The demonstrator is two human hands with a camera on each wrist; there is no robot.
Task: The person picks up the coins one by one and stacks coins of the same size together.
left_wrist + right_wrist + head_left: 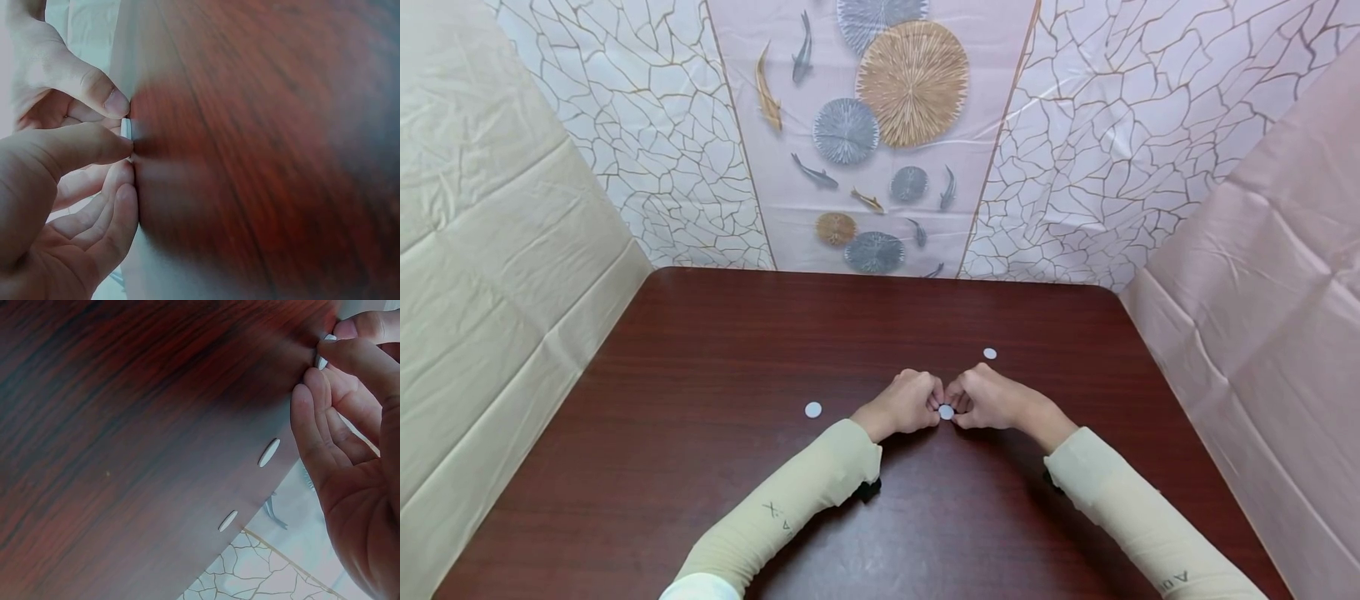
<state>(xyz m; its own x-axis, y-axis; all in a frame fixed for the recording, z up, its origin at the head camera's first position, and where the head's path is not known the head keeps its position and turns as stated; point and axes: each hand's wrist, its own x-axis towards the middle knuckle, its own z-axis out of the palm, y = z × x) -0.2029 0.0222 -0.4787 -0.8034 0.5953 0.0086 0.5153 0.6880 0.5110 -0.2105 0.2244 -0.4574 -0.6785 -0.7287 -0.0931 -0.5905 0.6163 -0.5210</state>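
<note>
Where the left hand (908,403) meets the right hand (988,400), I have both pinching one white disc (946,412). From here, a second disc (813,409) rests apart on the table (715,333).

Most of the small white round disc (126,128) vanishes behind the left hand (37,187) in the left wrist view! A black object (869,490) barely peeks from under the left cream fabric sleeve (790,490), too covered to identify; its dark lettering (778,515) is too small to read fully. The dark reddish-brown wood-grain table (917,533) runs off the head view's bottom edge.
</note>
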